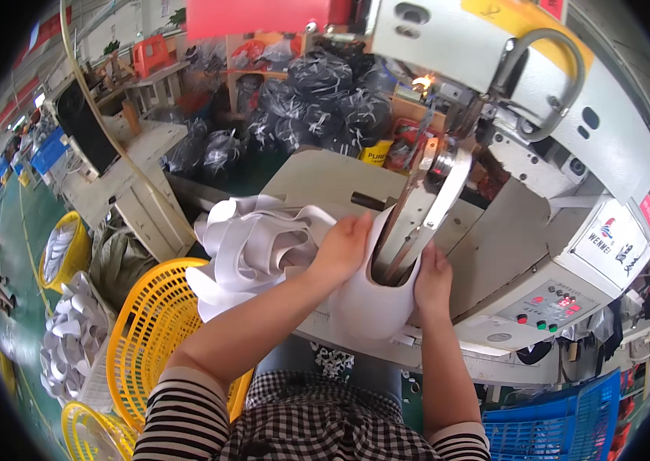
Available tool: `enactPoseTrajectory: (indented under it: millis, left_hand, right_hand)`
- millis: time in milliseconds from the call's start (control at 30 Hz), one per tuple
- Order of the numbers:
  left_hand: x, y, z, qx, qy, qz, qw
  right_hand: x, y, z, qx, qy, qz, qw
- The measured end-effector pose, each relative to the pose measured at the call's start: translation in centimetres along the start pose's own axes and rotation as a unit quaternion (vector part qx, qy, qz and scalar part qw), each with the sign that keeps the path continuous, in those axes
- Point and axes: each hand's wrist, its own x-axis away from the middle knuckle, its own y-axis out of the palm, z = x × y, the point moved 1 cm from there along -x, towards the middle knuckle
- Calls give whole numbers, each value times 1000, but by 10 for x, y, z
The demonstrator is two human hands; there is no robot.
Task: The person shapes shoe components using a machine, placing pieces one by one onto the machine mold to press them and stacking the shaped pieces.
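Note:
A white shoe upper (373,313) is fitted around the narrow metal arm (409,242) of a machine, its rounded end toward me. My left hand (349,244) grips the upper's left side, fingers closed on its edge. On the right side my right hand (434,278) holds the same upper, its fingers partly hidden behind it. The far end of the upper is hidden behind the arm. Beside my left forearm lies a heap of white shoe uppers (252,250) on the machine's table (332,180).
The machine head (524,65) hangs above the arm, with a lit control panel (551,307) at right. Yellow basket (129,338) stands at my left, blue crates (555,422) at lower right. Black bags (317,100) are piled behind. More white pieces (75,338) lie at far left.

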Motion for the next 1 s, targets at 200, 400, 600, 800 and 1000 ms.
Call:
enactPoseTrajectory:
  millis: [200, 400, 600, 800, 1000]
  left_hand:
    - [0, 16, 21, -204, 89, 78, 972]
    - [67, -67, -3, -280, 282, 30, 917]
    - [91, -161, 1, -355, 239, 82, 900]
    - [95, -161, -21, -456, 243, 34, 856]
    - [79, -188, -58, -71, 218, -3, 973]
  right_hand:
    - [-12, -12, 25, 91, -72, 20, 993]
    - [54, -27, 7, 60, -189, 103, 975]
    - [128, 34, -60, 136, -342, -263, 892]
    - [103, 121, -61, 253, -494, -197, 808]
    - [82, 146, -55, 380, -401, -261, 791]
